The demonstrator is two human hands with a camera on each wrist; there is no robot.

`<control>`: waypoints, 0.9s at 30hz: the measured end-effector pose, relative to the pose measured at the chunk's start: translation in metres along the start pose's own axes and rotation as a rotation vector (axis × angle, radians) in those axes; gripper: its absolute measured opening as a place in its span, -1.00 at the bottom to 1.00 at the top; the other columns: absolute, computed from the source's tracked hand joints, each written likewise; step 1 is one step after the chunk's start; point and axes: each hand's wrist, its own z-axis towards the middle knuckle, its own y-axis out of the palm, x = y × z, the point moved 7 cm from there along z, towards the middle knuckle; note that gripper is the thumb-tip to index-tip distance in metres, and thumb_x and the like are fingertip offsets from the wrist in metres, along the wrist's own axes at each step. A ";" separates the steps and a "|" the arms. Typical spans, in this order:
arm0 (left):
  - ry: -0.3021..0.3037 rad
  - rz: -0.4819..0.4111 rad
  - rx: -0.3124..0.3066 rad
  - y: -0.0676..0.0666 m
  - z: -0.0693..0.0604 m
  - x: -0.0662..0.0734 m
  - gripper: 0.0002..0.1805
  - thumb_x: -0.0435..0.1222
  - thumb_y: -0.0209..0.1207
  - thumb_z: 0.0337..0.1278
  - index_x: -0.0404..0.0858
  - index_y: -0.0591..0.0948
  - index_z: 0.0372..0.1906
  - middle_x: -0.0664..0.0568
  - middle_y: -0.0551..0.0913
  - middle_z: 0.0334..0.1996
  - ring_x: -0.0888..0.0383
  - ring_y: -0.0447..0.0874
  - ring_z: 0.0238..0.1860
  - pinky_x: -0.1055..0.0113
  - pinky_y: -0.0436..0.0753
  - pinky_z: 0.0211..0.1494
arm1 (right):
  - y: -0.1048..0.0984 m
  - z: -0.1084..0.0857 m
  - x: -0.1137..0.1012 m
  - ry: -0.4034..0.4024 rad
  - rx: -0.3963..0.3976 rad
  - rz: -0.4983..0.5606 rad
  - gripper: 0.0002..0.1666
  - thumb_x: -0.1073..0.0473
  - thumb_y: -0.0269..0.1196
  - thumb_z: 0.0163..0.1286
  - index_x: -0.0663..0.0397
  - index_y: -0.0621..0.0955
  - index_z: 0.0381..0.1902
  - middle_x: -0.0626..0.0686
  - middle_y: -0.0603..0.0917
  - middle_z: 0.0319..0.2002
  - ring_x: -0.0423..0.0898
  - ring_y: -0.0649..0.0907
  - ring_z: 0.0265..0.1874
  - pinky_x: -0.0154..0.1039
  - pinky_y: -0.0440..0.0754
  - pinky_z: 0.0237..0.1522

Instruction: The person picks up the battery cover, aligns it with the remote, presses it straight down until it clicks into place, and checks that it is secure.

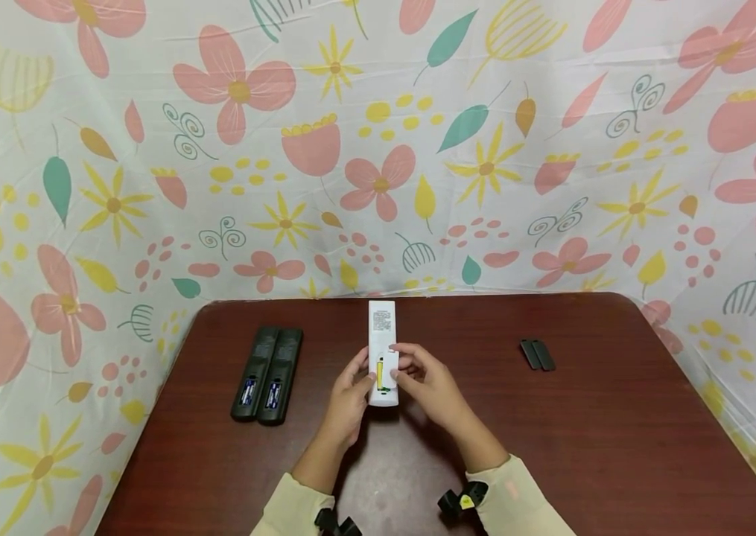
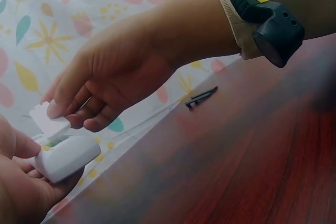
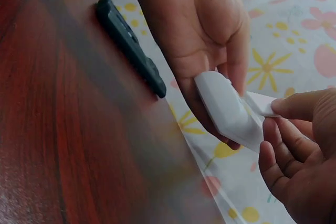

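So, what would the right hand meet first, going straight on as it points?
Most likely the white remote, just past the white cover that the right hand pinches; depth is unclear.

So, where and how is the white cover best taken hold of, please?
Probably pinch the white cover by its right side, coming from the right, as the right hand does. It looks flat and thin, and its left edge faces the yellow battery in the white remote.
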 end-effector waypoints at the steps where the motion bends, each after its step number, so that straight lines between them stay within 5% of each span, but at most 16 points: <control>1: 0.001 -0.004 0.000 0.001 0.000 0.000 -0.39 -0.44 -0.07 0.47 -0.25 0.21 0.56 -0.24 0.33 0.39 0.02 0.40 0.27 0.33 0.56 0.14 | 0.001 0.000 0.000 0.002 -0.001 0.007 -0.55 0.39 0.27 0.38 0.25 0.56 0.23 0.27 0.76 -0.18 0.06 0.70 -0.16 -0.24 0.64 -0.13; 12: -0.003 -0.002 -0.019 0.004 -0.001 -0.001 -0.38 -0.44 -0.08 0.48 -0.26 0.18 0.57 -0.26 0.31 0.41 0.04 0.45 0.25 0.35 0.57 0.15 | 0.006 0.000 0.004 0.015 -0.028 0.006 -0.56 0.38 0.27 0.39 0.21 0.57 0.22 0.27 0.74 -0.21 -0.09 0.66 -0.25 -0.29 0.61 -0.16; 27: -0.002 -0.015 -0.018 0.004 -0.001 -0.002 -0.38 -0.44 -0.07 0.46 -0.26 0.20 0.57 -0.25 0.30 0.41 0.04 0.45 0.23 0.35 0.58 0.13 | 0.009 -0.001 0.007 0.015 -0.044 -0.034 -0.57 0.41 0.27 0.38 0.23 0.58 0.20 0.27 0.74 -0.21 -0.06 0.66 -0.24 -0.27 0.61 -0.16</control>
